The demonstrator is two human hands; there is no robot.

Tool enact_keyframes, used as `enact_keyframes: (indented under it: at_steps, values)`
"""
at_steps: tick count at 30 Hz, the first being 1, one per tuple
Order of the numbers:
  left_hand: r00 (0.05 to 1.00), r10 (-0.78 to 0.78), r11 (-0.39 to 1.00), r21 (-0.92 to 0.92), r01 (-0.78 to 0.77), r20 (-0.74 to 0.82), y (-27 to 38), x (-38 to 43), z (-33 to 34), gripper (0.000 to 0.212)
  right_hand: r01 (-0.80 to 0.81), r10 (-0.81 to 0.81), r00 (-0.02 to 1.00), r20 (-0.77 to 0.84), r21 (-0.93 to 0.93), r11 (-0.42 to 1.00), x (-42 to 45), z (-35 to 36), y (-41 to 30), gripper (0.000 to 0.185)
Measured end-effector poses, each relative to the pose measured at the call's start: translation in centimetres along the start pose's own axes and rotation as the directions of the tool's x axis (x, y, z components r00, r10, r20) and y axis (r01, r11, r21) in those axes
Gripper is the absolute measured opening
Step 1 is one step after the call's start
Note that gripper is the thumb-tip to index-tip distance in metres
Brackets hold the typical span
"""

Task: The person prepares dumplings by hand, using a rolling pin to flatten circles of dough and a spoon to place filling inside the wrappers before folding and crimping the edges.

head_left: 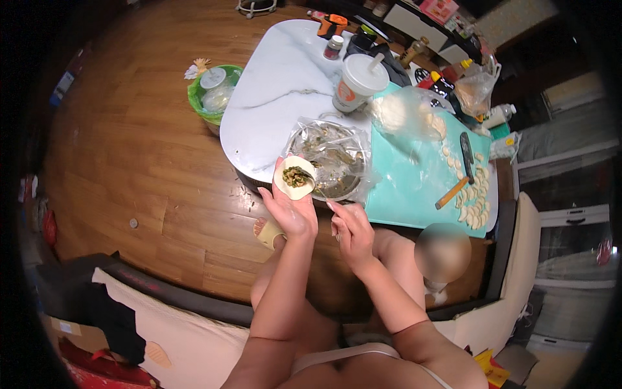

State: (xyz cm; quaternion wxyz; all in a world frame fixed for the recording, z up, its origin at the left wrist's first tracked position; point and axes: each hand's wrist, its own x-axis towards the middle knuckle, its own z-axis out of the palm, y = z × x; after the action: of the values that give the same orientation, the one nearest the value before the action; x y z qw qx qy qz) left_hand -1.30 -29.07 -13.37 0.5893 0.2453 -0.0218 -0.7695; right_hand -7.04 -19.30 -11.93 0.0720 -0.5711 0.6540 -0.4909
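On the palm of my left hand [294, 211] lies a round dough wrapper [296, 194] with a mound of chopped green and brown filling [294, 176] at its middle. My right hand [352, 231] grips a metal spoon [320, 193], whose bowl touches the filling. Just beyond my hands is a metal bowl [362, 170] of filling, partly covered by a clear plastic bag. Several folded dumplings [474, 209] lie on the turquoise mat [398, 194] at the right, near a cleaver [466, 153] and a wooden rod-shaped handle [452, 193]. Dough [388, 112] sits under clear plastic at the mat's far side.
A lidded cup with a straw [357, 82] stands on the marble-patterned table [272, 82], beyond the bowl. A small jar [333, 47] and several bottles are farther back. Left of the table is a green-lined bin [197, 97]. A sofa [194, 326] curves behind me.
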Motion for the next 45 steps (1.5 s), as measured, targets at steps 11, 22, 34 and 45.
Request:
enact_keyframes:
  at_steps: [11,22,34,45]
  values:
    - [0.993,0.051,0.998,-0.033,-0.047,0.107,-0.1,0.5,-0.6,0.071,0.249,-0.248,0.968,0.033,-0.192,0.949,0.5,-0.2,0.3,0.037]
    - [0.989,0.059,0.997,-0.056,-0.052,0.136,0.2,0.6,-0.9,0.072,0.301,-0.257,0.943,0.213,-0.209,0.931,0.5,-0.7,0.9,0.042]
    - [0.989,0.064,0.997,-0.046,-0.058,0.134,0.3,0.6,-0.8,0.071,0.117,-0.118,0.993,-0.013,-0.089,0.989,-0.2,-0.6,-0.3,0.025]
    - [0.988,0.044,0.998,-0.045,-0.038,0.15,0.3,0.6,-0.8,0.071,0.105,-0.105,0.994,0.008,-0.096,0.99,0.4,0.3,0.1,0.02]
